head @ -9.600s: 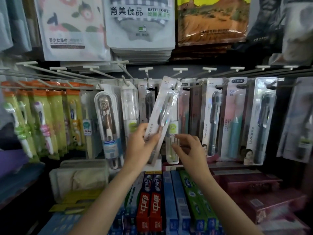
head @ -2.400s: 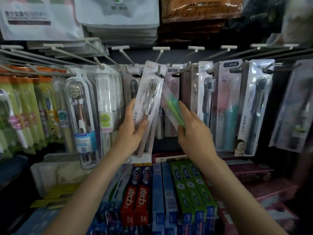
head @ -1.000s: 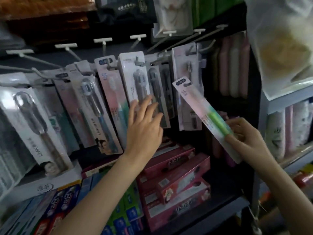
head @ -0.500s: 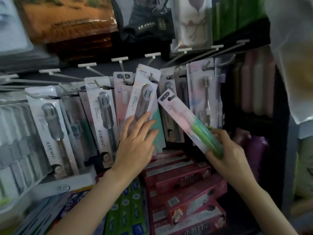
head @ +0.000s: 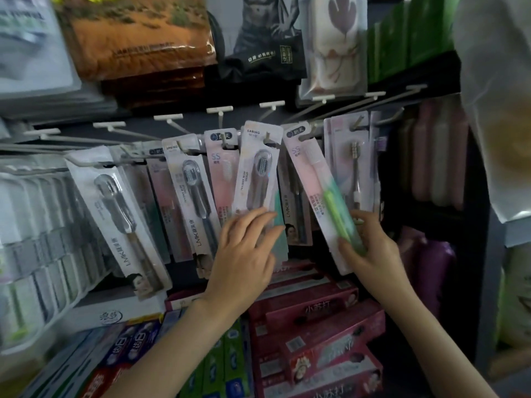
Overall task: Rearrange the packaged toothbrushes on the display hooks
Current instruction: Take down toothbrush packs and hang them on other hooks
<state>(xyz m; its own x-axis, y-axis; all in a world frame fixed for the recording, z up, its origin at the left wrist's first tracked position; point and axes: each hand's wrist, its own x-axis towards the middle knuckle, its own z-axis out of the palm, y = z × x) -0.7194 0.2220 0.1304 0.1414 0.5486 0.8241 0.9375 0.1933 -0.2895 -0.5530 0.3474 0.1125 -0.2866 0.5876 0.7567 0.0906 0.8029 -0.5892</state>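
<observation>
A row of packaged toothbrushes hangs on white display hooks (head: 219, 110). My right hand (head: 369, 248) grips the lower end of a pink-and-green toothbrush pack (head: 319, 191), tilted, with its top at a hook (head: 307, 135). My left hand (head: 244, 254) lies with straight fingers against the bottom of a white SPRING pack (head: 255, 173) with a dark brush, which hangs from the hook just left of it. Whether the pink-and-green pack's hole sits on the hook I cannot tell.
More hanging packs are an LMK pack (head: 120, 208) at left and a beige-brush pack (head: 355, 159) at right. Below lie red toothpaste boxes (head: 316, 326) and blue and green ones (head: 224, 366). Towel packs (head: 138, 38) hang above. A shelf post (head: 485, 254) stands at right.
My right hand has raised the pink-and-green pack and brought its top up to a hook. My left hand has shifted slightly on the SPRING pack. The view has steadied on this section.
</observation>
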